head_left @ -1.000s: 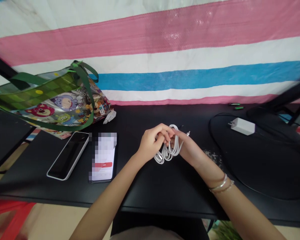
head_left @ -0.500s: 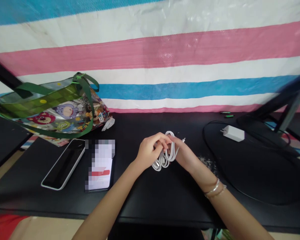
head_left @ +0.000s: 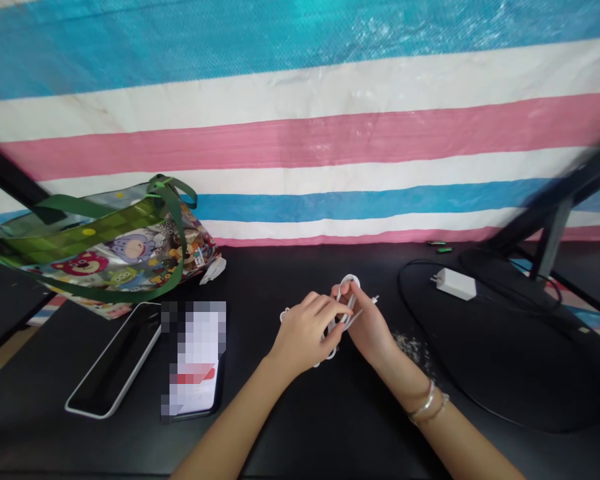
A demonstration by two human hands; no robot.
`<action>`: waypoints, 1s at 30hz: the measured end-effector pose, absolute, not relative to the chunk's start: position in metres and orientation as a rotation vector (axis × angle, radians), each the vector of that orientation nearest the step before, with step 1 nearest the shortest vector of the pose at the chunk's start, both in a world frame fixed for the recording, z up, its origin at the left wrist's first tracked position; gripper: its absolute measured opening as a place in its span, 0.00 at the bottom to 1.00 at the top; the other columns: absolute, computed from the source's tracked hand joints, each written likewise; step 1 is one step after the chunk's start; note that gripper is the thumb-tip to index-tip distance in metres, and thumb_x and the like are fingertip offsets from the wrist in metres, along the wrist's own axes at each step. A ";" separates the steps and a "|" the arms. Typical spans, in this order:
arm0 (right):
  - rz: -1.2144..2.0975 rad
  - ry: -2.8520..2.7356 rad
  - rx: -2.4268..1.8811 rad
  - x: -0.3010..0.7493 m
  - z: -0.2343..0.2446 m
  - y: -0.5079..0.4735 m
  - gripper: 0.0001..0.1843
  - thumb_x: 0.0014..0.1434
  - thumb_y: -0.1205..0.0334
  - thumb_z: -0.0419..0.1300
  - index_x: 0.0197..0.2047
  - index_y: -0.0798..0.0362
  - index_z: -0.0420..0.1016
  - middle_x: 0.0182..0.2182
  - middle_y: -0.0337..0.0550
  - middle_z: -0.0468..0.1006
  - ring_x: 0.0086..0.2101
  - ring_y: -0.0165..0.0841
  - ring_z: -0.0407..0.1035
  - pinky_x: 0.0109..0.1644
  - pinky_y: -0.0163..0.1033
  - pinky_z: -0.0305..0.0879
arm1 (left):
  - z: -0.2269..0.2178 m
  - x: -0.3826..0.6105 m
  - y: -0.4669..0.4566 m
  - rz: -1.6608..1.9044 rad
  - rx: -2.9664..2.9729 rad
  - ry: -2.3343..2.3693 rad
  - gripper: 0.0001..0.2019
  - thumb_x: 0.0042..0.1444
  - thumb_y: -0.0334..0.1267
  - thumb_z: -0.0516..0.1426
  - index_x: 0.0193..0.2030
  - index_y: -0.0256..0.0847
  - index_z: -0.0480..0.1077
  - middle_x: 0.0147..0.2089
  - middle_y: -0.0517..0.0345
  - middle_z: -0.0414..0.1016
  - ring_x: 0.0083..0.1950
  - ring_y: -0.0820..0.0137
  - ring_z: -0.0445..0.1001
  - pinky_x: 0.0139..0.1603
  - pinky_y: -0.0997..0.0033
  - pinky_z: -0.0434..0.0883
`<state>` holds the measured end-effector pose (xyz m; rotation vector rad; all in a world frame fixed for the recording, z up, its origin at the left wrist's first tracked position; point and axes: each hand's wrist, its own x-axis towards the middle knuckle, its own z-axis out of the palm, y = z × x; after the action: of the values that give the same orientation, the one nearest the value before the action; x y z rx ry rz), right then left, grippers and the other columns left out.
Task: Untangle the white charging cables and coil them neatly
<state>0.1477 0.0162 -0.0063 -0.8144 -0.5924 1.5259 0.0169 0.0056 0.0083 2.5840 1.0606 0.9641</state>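
Head view: white cable looped between left hand, right hand.

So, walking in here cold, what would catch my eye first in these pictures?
A big striped pink, white and blue tarp fills the back, behind the black desk. On the desk's left sits a glossy cartoon-printed tote bag with green handles. At the centre, the left hand and right hand hold a bundle of white cable.
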 end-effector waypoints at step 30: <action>1.187 -0.817 -1.050 0.147 -0.007 0.014 0.23 0.44 0.41 0.67 0.19 0.51 0.66 0.20 0.35 0.70 0.22 0.29 0.62 0.33 0.37 0.66 | -0.001 0.031 0.000 0.524 2.395 1.121 0.08 0.57 0.35 0.58 0.44 0.42 0.67 0.43 0.56 0.77 0.46 0.65 0.74 0.47 0.63 0.69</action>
<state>0.1467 0.0139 -0.0072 -1.0501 -0.8167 1.1869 0.0312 0.0003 -0.0007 2.3947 1.1208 0.5238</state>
